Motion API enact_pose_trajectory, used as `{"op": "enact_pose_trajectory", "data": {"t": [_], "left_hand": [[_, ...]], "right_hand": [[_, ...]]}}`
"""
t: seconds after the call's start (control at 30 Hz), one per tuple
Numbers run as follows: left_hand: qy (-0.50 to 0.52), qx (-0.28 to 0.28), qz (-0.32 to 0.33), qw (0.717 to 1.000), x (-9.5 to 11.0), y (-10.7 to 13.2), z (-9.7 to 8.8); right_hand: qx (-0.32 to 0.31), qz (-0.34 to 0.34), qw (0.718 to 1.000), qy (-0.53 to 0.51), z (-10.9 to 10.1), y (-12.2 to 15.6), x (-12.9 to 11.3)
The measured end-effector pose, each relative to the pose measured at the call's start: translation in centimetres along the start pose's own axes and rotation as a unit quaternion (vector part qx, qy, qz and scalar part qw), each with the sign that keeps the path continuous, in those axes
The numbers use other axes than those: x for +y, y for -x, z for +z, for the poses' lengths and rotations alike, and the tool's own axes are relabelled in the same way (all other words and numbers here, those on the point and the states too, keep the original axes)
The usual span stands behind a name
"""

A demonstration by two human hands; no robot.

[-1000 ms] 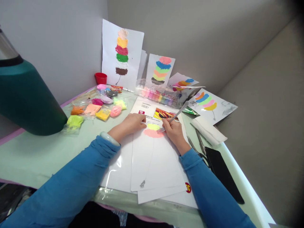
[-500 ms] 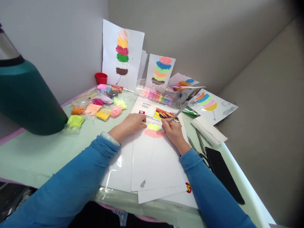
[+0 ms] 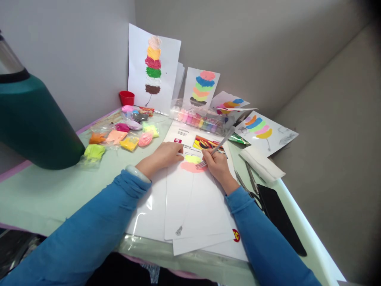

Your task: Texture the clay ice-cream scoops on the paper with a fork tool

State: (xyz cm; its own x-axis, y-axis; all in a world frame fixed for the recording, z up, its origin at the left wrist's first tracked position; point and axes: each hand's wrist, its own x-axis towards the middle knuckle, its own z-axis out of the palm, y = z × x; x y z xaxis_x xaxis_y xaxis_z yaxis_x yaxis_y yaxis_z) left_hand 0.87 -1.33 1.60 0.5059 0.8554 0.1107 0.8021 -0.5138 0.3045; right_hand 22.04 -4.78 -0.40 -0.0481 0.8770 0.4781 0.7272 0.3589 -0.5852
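My right hand (image 3: 218, 162) grips a metal fork (image 3: 224, 140) near its neck, the handle slanting up and to the right. Its tines touch the right part of a flattened pink clay oval (image 3: 190, 167), below a yellow clay band (image 3: 193, 159). Both clay patches are on a white sheet (image 3: 184, 202) with a thin drawn line and a small grey scribble near its bottom. My left hand (image 3: 165, 154) rests at the sheet's upper left edge, thumb and forefinger apart, holding nothing; its other fingers are partly hidden.
Clay packets (image 3: 129, 143) and a teal bottle (image 3: 38, 123) stand left. A clear box of clay (image 3: 198, 119) sits behind the sheet, near propped pictures (image 3: 169, 75). At right are a tissue (image 3: 262, 163), scissors (image 3: 256, 198) and a black phone-like slab (image 3: 279, 218).
Very little differs. The fork's handle end has shifted slightly left, while its tines stay on the pink clay. My left hand has hardly moved.
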Motion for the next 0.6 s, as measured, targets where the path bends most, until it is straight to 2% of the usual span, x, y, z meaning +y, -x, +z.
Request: {"op": "enact_pose_trajectory", "data": {"t": [0.13, 0.23, 0.33, 0.47, 0.6], "left_hand": [[0.003, 0.001, 0.005, 1.0, 0.0, 0.0, 0.0], [0.006, 0.004, 0.008, 1.0, 0.1, 0.0, -0.1], [0.007, 0.001, 0.002, 1.0, 0.1, 0.1, -0.1], [0.001, 0.002, -0.002, 1.0, 0.2, 0.1, -0.2], [-0.003, 0.005, 0.002, 1.0, 0.1, 0.2, -0.2]], "right_hand": [[0.023, 0.01, 1.0, 0.014, -0.2, -0.2, 0.8], [0.026, 0.005, 1.0, -0.002, -0.2, -0.1, 0.5], [0.019, 0.003, 0.999, -0.027, 0.0, 0.1, -0.3], [-0.019, -0.011, 0.999, -0.05, 0.4, 0.3, -0.9], [-0.023, 0.0, 0.999, -0.027, 0.3, 0.2, -0.6]]}}
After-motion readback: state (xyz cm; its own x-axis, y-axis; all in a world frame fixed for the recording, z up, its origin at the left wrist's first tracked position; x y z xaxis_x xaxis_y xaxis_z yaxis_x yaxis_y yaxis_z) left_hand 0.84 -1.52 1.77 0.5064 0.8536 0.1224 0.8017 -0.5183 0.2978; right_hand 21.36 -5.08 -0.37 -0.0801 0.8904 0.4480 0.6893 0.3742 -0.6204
